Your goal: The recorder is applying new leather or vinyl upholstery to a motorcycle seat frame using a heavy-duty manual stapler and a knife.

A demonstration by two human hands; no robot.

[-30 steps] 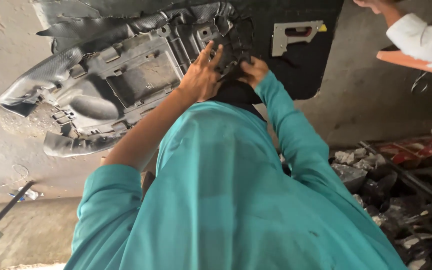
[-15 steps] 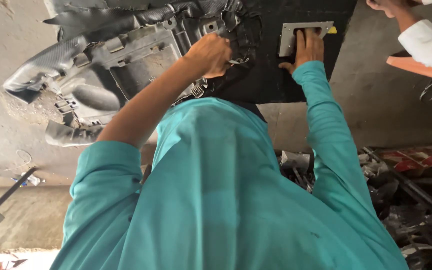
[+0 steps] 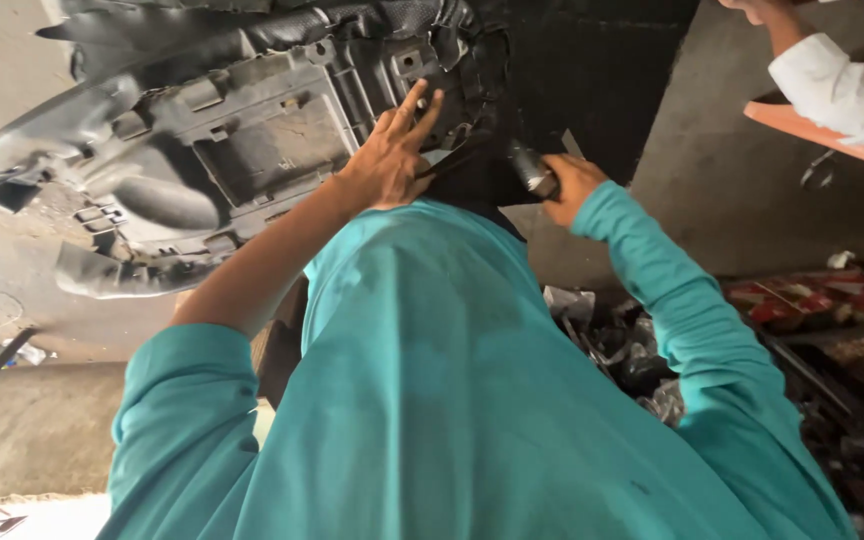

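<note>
Pressing flat, fingers spread, the left hand [image 3: 392,155] steadies the grey plastic panel [image 3: 222,150] overhead; the right hand [image 3: 567,185] is closed round a metal tool [image 3: 530,168] beside the panel's edge. Clips could be snapped if tool's levered too hard, w/ panel dropping.

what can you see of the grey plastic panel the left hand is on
The grey plastic panel is a large moulded part with ribs, clips, square recesses and a curved outer edge, dusty and scuffed. It lies on the concrete floor. The left hand rests flat on its right end, fingers spread, beside a black mat.
</note>
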